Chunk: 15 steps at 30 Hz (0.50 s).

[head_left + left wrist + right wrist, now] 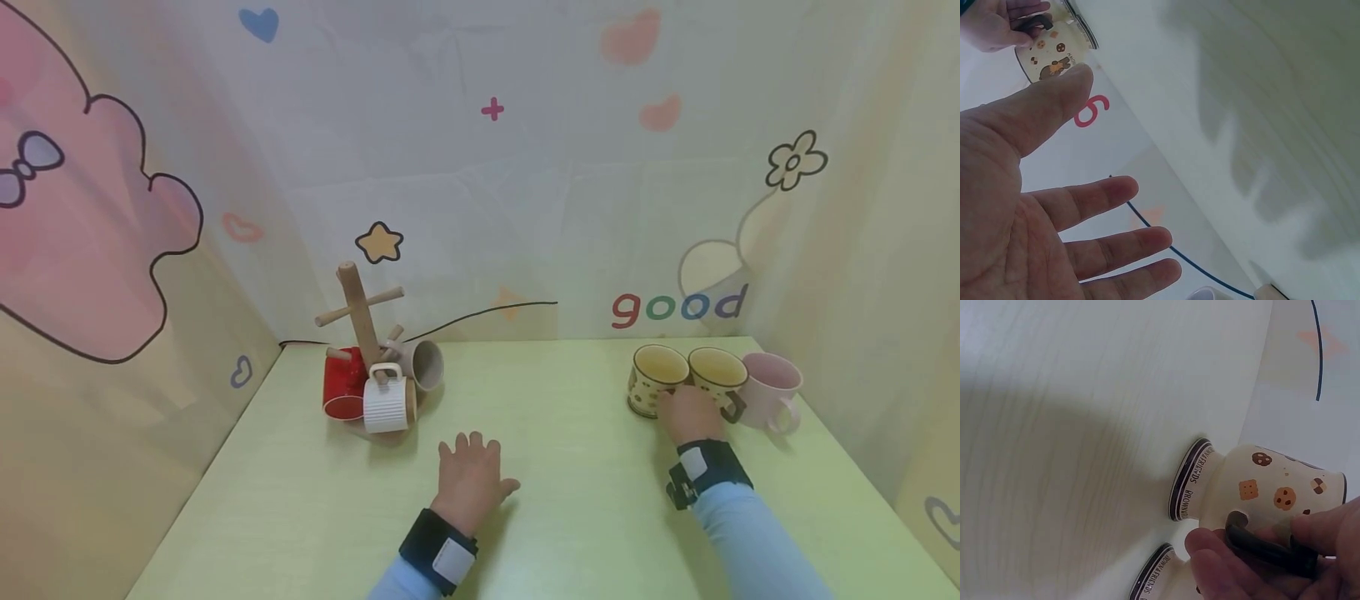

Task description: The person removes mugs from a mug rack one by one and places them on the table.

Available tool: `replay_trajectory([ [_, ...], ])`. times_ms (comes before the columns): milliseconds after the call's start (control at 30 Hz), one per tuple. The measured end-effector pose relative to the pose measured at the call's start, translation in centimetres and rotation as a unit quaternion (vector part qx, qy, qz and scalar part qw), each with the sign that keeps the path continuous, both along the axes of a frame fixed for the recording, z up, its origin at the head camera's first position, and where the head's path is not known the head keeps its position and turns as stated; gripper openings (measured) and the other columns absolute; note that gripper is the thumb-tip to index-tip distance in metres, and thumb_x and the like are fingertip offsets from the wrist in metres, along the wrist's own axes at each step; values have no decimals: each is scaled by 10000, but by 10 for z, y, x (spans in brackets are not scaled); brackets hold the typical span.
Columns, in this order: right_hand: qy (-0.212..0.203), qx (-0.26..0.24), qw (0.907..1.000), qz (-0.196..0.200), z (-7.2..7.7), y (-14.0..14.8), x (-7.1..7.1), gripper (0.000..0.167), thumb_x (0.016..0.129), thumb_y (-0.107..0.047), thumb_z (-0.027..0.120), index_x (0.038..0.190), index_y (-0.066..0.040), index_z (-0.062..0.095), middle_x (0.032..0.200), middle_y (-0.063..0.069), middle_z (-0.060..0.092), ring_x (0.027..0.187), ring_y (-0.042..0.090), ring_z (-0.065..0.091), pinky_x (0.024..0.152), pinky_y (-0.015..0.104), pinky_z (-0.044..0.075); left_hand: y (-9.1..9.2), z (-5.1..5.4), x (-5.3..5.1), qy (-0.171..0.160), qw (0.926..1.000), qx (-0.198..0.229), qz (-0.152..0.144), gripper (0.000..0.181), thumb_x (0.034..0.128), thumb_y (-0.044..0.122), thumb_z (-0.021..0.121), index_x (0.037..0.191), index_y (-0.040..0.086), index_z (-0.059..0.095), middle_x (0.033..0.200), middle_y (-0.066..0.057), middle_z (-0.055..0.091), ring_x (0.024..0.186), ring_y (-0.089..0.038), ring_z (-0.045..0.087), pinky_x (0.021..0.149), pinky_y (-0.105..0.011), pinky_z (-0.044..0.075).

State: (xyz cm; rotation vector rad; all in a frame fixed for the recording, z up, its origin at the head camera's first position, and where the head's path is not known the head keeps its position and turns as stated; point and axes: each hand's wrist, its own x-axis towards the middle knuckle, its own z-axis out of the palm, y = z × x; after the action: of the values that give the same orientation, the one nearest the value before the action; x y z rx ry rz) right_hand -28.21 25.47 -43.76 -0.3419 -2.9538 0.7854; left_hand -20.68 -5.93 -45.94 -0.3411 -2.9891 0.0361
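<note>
Across the room, the person's right hand (pixel 690 414) has its fingers and thumb closed about the dark, curved handle (pixel 1260 549) of a cream, round-bellied mug printed with brown biscuits (pixel 648 390), which is upright toward the far right of the pale, wood-grained table (pixel 570 492). Just to its right is a matching cream mug with a dark rim (pixel 716 371), with a plain pink mug (pixel 767 392) beyond that. The left hand (pixel 471 483) is empty, fingers extended and thumb spread wide, near the table's middle.
</note>
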Motion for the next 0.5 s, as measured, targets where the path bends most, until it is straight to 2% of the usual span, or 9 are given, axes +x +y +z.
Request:
replay_trajectory([
  [400,-17,40,10000,45,-1,1,2,421,1026,-216,396,717,20,556,647,113,485,620,278,493,541,345,352,-1,4,0,-120,9999,3,43,542,796,593,743,1033,110,673,1038,-131,629,998,-328,577,888,-555,467],
  [500,39,77,9999,85,-1,1,2,403,1017,-208,430,758,56,593,667,128,512,643,295,512,550,358,375,-1,4,1,-116,9999,24,45,536,797,590,745,1025,110,673,1023,-128,626,986,-323,574,878,-545,469],
])
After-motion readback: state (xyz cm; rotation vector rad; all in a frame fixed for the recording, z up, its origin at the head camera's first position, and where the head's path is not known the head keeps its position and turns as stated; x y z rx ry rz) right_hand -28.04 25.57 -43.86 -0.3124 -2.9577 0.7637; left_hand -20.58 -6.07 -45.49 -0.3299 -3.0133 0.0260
